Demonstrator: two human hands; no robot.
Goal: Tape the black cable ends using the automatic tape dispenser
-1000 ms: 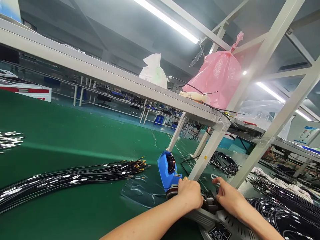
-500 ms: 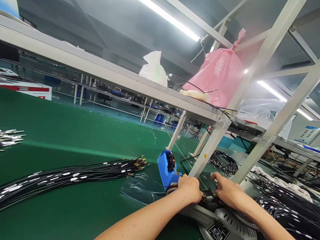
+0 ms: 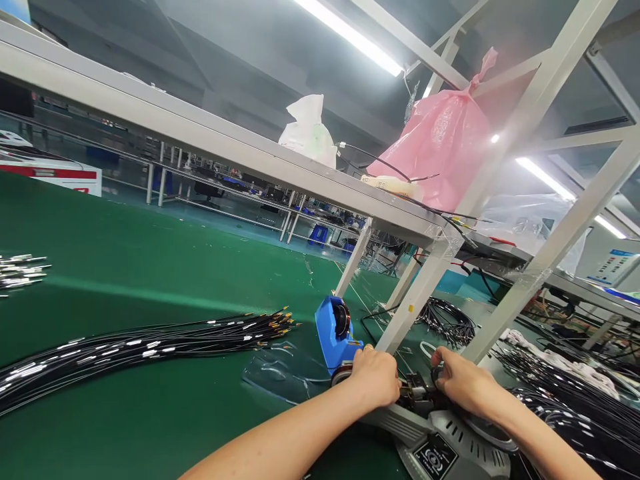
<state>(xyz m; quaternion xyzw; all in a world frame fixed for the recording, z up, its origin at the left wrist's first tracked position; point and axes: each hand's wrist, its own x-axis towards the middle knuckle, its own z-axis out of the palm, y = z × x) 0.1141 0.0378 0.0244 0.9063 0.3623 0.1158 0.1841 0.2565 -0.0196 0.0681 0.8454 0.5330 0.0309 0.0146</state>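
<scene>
My left hand point(image 3: 376, 375) and my right hand point(image 3: 461, 381) are curled close together over the dark head point(image 3: 416, 389) of a grey machine point(image 3: 445, 443) at the bottom of the view. Both seem to pinch something small there; fingers hide what it is. A blue tape dispenser point(image 3: 336, 333) stands just behind my left hand. A long bundle of black cables with gold tips point(image 3: 150, 345) lies across the green table point(image 3: 125, 267) to the left. More black cables point(image 3: 565, 413) are piled by my right forearm.
White frame posts point(image 3: 430, 280) rise right behind my hands and carry a shelf point(image 3: 210, 143) with a pink bag point(image 3: 440, 153) and a white bag point(image 3: 309, 133). A coil of black cable point(image 3: 447, 321) lies past the posts. Small metal parts point(image 3: 20, 272) lie at far left.
My hands have stayed on the machine's head, with the right hand edging slightly closer to the left. The camera has tilted up a little.
</scene>
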